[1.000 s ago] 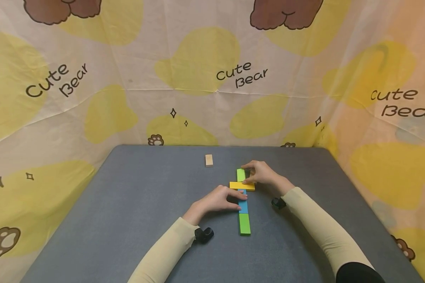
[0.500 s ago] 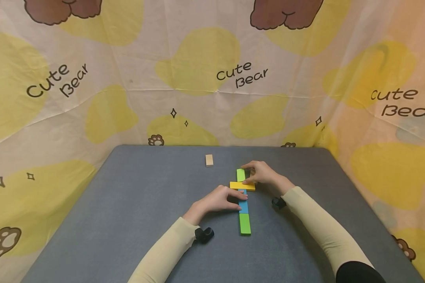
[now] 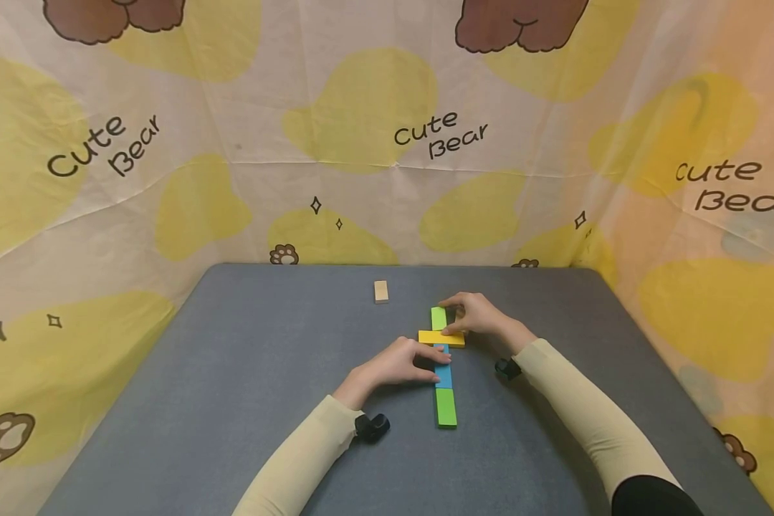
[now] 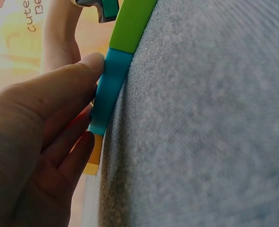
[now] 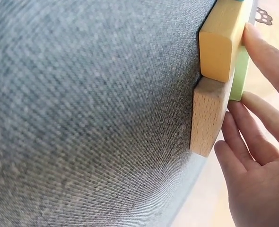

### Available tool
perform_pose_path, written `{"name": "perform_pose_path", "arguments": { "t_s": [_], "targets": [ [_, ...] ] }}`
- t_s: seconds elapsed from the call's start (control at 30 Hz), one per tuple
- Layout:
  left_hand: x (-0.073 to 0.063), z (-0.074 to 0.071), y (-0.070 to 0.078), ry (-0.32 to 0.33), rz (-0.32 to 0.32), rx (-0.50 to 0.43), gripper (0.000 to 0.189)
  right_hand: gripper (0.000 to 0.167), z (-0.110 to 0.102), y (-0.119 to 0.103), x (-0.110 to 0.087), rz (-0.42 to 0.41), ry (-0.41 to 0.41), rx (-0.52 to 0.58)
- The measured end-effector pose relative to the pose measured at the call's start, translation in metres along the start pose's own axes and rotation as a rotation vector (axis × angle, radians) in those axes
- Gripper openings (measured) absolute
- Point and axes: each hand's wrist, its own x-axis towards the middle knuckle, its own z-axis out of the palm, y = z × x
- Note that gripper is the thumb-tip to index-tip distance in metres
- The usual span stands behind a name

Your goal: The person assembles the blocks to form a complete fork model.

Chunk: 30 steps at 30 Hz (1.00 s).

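A line of flat blocks runs from the near middle of the grey table (image 3: pixel 232 373) toward its far edge, a little right of centre. Nearest the person lies a green block (image 3: pixel 446 409), then a blue block (image 3: pixel 443 374), and at the far end a light green block (image 3: pixel 438 318). A yellow block (image 3: pixel 441 338) lies crosswise on the line, between the blue and the light green one.

The left hand (image 3: pixel 393 365) rests on the table at the left side of the blue block; its fingertips (image 4: pixel 90 64) press against that block's long edge, fingers nearly straight, pinching nothing. The right hand (image 3: pixel 480 317) sits at the right of the line's far end. Its thumb touches the right end of the yellow block and its fingers (image 5: pixel 253 137) lie along the light green block, loosely extended, not closed round either piece. The right wrist view shows a plain wooden block (image 5: pixel 208 116) under the yellow one.

A small tan block (image 3: pixel 380 292) lies apart, near the far edge.
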Motion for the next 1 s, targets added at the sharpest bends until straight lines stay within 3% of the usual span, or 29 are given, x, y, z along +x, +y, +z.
{"name": "perform_pose_path", "arguments": {
  "t_s": [1.0],
  "targets": [
    [0.0011,-0.0006,-0.0057,0.002,0.018,0.013,0.042,0.050,0.0032,-0.0007,0.0039,-0.027,0.023,-0.002]
  ]
}}
